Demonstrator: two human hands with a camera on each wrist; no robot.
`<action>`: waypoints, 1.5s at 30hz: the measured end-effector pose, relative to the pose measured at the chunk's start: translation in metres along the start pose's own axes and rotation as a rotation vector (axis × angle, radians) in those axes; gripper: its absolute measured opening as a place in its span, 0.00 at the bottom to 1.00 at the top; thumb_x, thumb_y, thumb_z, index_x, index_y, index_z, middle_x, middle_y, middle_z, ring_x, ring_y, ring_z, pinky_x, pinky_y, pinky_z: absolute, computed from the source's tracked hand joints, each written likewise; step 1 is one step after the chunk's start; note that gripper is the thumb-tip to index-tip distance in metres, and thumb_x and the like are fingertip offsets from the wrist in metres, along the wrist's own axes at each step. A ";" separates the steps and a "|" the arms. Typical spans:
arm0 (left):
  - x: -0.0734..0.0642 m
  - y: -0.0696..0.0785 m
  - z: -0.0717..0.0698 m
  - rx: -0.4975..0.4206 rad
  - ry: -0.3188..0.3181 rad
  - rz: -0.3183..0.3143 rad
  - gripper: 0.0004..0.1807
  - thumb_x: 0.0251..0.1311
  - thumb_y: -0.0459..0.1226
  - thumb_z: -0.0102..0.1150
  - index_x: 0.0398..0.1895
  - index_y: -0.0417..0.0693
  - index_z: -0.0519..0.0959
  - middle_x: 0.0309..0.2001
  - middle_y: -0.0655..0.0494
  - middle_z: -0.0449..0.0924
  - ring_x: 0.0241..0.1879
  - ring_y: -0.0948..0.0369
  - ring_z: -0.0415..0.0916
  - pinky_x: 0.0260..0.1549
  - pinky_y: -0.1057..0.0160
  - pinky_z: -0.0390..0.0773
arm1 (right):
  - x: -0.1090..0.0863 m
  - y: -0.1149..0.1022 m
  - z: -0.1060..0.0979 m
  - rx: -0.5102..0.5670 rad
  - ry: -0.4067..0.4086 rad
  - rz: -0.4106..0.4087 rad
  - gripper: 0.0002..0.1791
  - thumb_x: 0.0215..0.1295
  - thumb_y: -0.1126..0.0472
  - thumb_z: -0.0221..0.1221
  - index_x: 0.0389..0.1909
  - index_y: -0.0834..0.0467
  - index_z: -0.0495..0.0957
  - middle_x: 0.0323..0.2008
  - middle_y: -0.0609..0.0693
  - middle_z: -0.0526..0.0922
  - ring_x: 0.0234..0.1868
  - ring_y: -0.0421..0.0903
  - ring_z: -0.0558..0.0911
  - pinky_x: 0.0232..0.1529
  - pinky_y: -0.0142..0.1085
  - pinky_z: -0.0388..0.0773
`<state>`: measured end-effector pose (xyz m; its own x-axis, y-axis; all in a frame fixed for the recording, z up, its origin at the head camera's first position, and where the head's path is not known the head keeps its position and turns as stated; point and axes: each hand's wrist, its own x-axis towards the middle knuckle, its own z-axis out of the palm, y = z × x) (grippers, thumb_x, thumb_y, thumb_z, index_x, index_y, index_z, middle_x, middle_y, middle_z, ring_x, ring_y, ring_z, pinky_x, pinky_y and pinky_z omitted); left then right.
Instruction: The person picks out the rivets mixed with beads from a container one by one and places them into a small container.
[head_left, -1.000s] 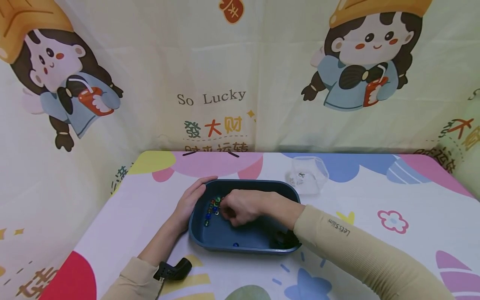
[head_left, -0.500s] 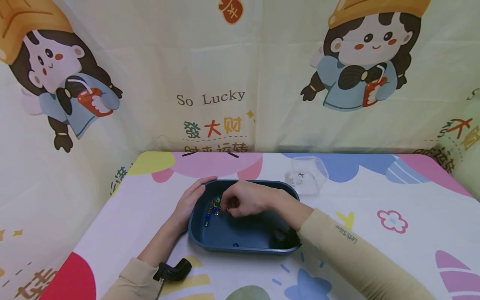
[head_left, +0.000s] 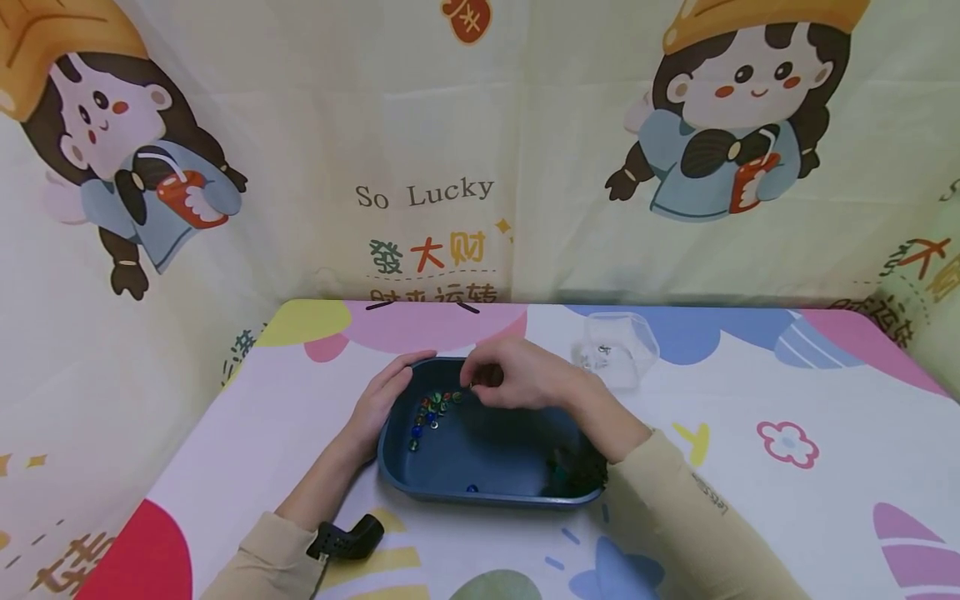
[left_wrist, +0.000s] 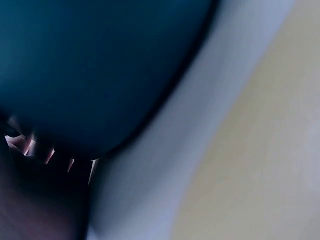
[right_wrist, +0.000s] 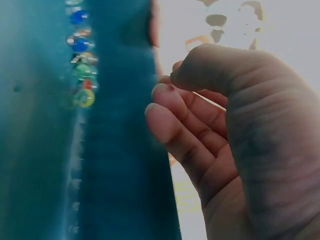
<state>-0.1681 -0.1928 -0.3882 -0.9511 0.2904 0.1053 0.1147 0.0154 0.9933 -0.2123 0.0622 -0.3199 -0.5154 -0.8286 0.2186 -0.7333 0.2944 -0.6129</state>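
In the head view, a dark blue plastic bin (head_left: 491, 502) lies on the table. My left hand (head_left: 378, 408) rests against its left end, fingers lying straight along the outside. Colored glass marbles (head_left: 432, 407) line the bin's left end and far wall, and a single blue marble (head_left: 472, 489) sits by the near wall. My right hand (head_left: 521, 375) is over the bin's far side, thumb and index fingertips pinching a tiny marble that they mostly hide. The right wrist view shows this thumb (right_wrist: 200, 67) meeting the index finger, the other fingers curled beside the bin's edge.
A clear plastic box (head_left: 637, 350) with a few small shiny pieces stands behind the bin's far right corner. Something dark (head_left: 573, 473) shows at the bin's near right corner, below my right wrist. A black wrist camera (head_left: 348, 537) is on my left wrist.
My right hand has risen and moved away toward the bin's far rim, uncovering marbles along the far wall. My left hand and the bin have stayed in place.
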 end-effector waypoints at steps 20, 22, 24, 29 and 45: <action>-0.004 0.000 -0.002 0.005 -0.010 0.015 0.27 0.81 0.44 0.34 0.74 0.37 0.62 0.71 0.38 0.65 0.69 0.43 0.63 0.66 0.52 0.66 | -0.011 -0.005 -0.016 0.070 0.208 -0.051 0.06 0.63 0.71 0.64 0.38 0.60 0.85 0.33 0.48 0.86 0.30 0.39 0.80 0.36 0.34 0.82; -0.003 0.000 -0.001 0.007 -0.010 0.013 0.27 0.81 0.44 0.34 0.74 0.37 0.62 0.71 0.38 0.65 0.69 0.43 0.63 0.67 0.50 0.64 | -0.015 -0.005 -0.021 0.072 0.228 -0.032 0.07 0.63 0.72 0.64 0.39 0.60 0.85 0.34 0.49 0.86 0.31 0.39 0.81 0.37 0.35 0.82; -0.003 0.000 -0.001 0.004 -0.014 0.013 0.27 0.81 0.44 0.34 0.74 0.37 0.62 0.71 0.38 0.65 0.70 0.43 0.63 0.67 0.50 0.64 | -0.020 -0.004 -0.026 0.072 0.247 -0.005 0.07 0.63 0.72 0.64 0.40 0.60 0.85 0.35 0.50 0.86 0.32 0.41 0.81 0.37 0.36 0.82; -0.001 0.000 0.000 -0.007 -0.009 0.008 0.27 0.81 0.43 0.34 0.74 0.38 0.62 0.71 0.39 0.65 0.69 0.43 0.63 0.67 0.49 0.64 | -0.032 -0.001 -0.041 0.062 0.284 0.087 0.06 0.64 0.70 0.65 0.41 0.61 0.85 0.36 0.50 0.86 0.33 0.43 0.81 0.37 0.38 0.81; -0.001 0.000 0.000 0.008 0.007 0.000 0.26 0.81 0.43 0.34 0.74 0.38 0.63 0.71 0.40 0.65 0.69 0.44 0.63 0.67 0.48 0.64 | -0.066 0.027 -0.070 0.031 0.396 0.307 0.08 0.67 0.70 0.61 0.45 0.64 0.84 0.41 0.55 0.85 0.36 0.49 0.82 0.39 0.33 0.80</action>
<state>-0.1675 -0.1926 -0.3885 -0.9531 0.2836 0.1057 0.1169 0.0226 0.9929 -0.2293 0.1580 -0.2976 -0.8387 -0.4595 0.2922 -0.5106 0.4772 -0.7152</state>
